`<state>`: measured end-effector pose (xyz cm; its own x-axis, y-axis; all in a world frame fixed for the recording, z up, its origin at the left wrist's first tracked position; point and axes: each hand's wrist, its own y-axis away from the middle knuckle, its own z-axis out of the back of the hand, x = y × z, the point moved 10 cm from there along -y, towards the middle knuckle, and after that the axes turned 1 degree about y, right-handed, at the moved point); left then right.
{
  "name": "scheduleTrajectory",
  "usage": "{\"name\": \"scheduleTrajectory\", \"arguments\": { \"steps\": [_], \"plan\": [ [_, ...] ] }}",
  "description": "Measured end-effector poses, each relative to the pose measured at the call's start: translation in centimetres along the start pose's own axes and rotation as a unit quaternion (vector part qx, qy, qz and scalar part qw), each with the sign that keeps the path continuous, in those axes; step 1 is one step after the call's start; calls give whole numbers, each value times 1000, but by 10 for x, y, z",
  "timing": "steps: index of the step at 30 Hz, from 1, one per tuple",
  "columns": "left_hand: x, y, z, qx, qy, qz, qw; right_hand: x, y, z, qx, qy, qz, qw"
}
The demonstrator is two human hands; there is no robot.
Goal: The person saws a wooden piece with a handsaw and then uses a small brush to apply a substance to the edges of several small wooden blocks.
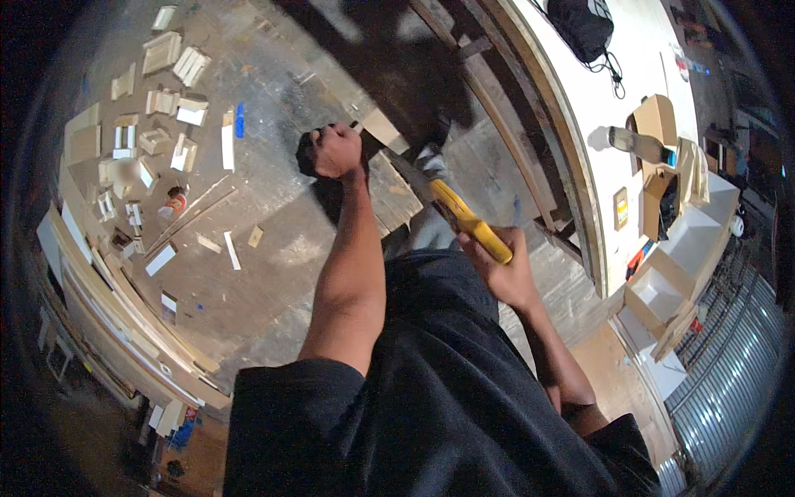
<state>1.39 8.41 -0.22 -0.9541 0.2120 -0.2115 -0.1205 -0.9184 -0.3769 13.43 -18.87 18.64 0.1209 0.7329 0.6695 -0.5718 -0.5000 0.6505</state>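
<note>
Out in front of me, my left hand [335, 151] is closed in a fist near a dark, narrow bar. What the fist holds, if anything, is hidden. My right hand [503, 269], lower and to the right, is wrapped round the yellow handle of a hammer [460, 209]. The hammer's metal head points up and left, toward the dark bar, and is partly blurred. A pale wooden block [396, 192] lies below the bar, between my hands. Just right of my left fist is a smaller light piece of wood [382, 128].
Several small wooden pieces [163, 52] lie scattered over the floor at left, with a bottle [172, 204] among them. Long boards [137, 302] are stacked at lower left. The white-topped table [571, 108] at right bears a clear bottle [642, 146] and a black bag [579, 29].
</note>
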Motion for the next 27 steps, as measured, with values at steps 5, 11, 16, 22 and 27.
{"name": "scheduleTrajectory", "arguments": {
  "steps": [5,11,16,22,27],
  "plan": [
    [1,3,-6,27,2,-31,999,24,22,-20,40,48,86,994],
    [-5,10,-8,18,34,6,999,22,7,-15,99,-19,-57,993],
    [7,12,-17,28,6,9,1000,7,17,-16,39,-115,48,991],
    [10,9,-11,15,-4,11,1000,6,51,-6,82,-21,-33,996],
    [0,12,-10,7,-5,4,1000,1,13,-15,-6,-19,28,999]
  ]
}}
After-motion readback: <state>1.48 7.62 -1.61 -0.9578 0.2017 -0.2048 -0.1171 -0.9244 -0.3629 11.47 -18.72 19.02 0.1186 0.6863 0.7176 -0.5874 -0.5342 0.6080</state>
